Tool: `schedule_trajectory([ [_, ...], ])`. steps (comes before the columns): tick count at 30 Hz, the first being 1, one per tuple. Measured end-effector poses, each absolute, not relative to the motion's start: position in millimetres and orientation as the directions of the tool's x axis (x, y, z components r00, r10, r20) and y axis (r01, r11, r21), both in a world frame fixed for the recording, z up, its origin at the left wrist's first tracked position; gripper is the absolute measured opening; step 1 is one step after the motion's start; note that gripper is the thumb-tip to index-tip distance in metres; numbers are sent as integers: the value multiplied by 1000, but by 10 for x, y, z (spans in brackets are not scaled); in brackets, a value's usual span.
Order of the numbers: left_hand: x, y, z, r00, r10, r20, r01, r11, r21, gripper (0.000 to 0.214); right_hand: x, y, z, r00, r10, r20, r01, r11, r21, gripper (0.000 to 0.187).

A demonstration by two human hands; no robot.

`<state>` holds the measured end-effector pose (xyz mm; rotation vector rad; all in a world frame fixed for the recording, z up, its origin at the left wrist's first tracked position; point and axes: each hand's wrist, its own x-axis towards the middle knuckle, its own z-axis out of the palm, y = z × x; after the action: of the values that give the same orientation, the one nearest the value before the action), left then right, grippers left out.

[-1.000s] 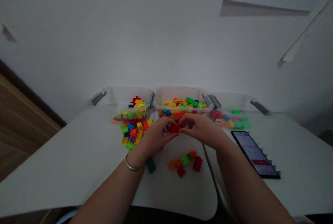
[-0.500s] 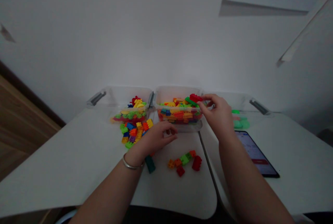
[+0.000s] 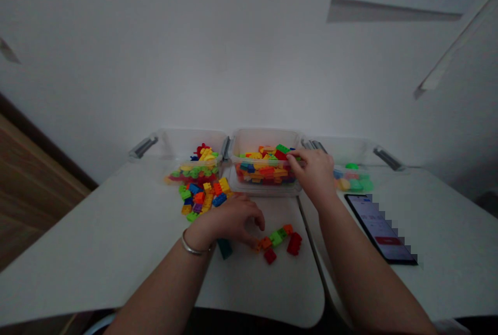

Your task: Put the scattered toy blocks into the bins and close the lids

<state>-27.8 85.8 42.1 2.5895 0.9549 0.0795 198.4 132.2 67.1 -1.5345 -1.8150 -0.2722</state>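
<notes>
My right hand (image 3: 314, 173) is over the front right of the middle clear box (image 3: 268, 190), thumb and fingers pinched at the edge of a red toy brick (image 3: 280, 155). The brick lies low among mixed bricks inside the box. Above the table, my left hand (image 3: 237, 218) has thumb and fingers apart, with nothing between them. Its thumb tip is right by an orange brick (image 3: 265, 242) in a small loose group. A green brick (image 3: 277, 237) and a larger red brick (image 3: 294, 243) belong to that group. A dark teal brick (image 3: 224, 248) shows partly under my left wrist.
To the left, a clear box (image 3: 190, 140) holds colourful pieces, with a brick pile (image 3: 208, 197) before it. A right-hand clear box (image 3: 346, 145) contains green and other pieces. A phone (image 3: 379, 228) lies right of my right forearm. A gap (image 3: 311, 241) separates the tabletops.
My right hand has moved down and left, taking the red brick from above the rim into the box. My left hand has lowered toward the loose bricks, its fingers spreading.
</notes>
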Motion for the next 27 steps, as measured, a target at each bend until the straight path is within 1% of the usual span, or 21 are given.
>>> schedule_trajectory([
  [4, -253, 847, 410, 786, 604, -133, 606, -711, 356, 28, 1969, 1310, 681, -33, 771, 636, 922, 269, -279, 29],
  [11, -239, 861, 368, 799, 586, -134, 593, -732, 337, 19, 1966, 1295, 696, -45, 769, 638, 916, 287, -282, 27],
  [15, -240, 864, 373, 787, 607, -112, 603, -717, 350, 13, 1958, 1274, 706, -63, 746, 663, 910, 316, -270, 27],
  [20, -237, 879, 418, 718, 686, -116, 676, -647, 353, 15, 1935, 1215, 745, -108, 665, 739, 882, 407, -237, 25],
  [22, -238, 887, 438, 689, 722, -63, 678, -612, 408, 16, 1921, 1175, 781, -142, 628, 765, 850, 474, -231, 23],
  [23, -240, 891, 447, 667, 744, -18, 665, -585, 465, 16, 1912, 1151, 804, -165, 607, 777, 826, 516, -227, 23],
  [25, -244, 900, 462, 598, 798, 80, 599, -510, 618, 17, 1889, 1100, 851, -218, 578, 786, 771, 596, -225, 21],
  [27, -247, 915, 469, 488, 859, 154, 488, -415, 768, 18, 1861, 1048, 892, -267, 581, 769, 717, 653, -244, 18],
])
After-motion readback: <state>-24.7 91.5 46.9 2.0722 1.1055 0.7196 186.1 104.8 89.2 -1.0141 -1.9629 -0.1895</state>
